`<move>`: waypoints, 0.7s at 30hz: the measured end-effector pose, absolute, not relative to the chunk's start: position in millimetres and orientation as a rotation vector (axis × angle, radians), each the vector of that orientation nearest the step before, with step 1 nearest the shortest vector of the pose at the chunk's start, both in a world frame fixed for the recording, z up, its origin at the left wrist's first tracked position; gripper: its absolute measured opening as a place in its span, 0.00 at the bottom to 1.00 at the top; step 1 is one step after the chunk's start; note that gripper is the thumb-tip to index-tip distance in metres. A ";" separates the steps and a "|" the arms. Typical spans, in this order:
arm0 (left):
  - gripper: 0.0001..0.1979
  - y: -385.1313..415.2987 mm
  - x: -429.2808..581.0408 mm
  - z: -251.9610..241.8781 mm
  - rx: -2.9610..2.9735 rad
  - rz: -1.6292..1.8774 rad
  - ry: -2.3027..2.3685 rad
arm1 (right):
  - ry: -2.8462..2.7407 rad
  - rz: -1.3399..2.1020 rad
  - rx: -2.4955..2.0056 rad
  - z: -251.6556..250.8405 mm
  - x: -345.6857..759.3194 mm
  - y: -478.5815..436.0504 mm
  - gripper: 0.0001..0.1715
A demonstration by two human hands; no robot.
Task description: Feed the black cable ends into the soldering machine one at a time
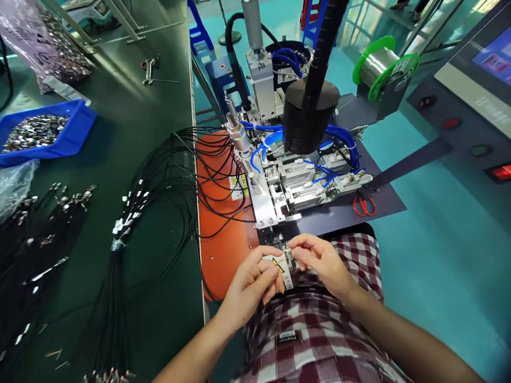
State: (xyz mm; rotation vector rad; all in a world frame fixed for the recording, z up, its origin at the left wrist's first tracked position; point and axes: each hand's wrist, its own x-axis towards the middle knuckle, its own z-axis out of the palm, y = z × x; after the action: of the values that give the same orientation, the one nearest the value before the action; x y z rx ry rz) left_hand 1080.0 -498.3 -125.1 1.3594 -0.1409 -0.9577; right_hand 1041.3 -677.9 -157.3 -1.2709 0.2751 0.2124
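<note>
My left hand [255, 279] is at the near end of a metal bench machine [301, 183], beside a white label with a yellow warning triangle [279, 263]. Its fingers are curled inward, the thumb across them; anything in them is hidden. To the right, my right hand [319, 260] pinches thumb and forefinger together over the machine's front edge, close to the left fingertips. Whatever sits in that pinch is too small to name. Black cables [215, 181] fan across the orange plate [223, 260] to the left of the machine.
On the dark green table [159, 319] lie a bundled cable bunch [115, 276], a blue tray [75, 130] of small metal parts, and wrenches [149, 70]. A black cylinder [309, 117] hangs over the machine. Red-handled scissors [364, 205], a wire spool [385, 66] and a control panel [471, 106] stand right.
</note>
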 end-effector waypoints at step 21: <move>0.16 -496.4 1083.1 -133.3 1.006 -1.056 -0.204 | 0.207 0.683 -0.668 -158.5 1047.3 -678.9 0.16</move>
State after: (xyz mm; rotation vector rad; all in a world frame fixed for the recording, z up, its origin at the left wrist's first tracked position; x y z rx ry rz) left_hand 1083.1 -496.4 -133.3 1.0060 -0.2045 -1.0558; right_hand 1047.3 -678.9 -158.5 -0.6679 0.2070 0.6827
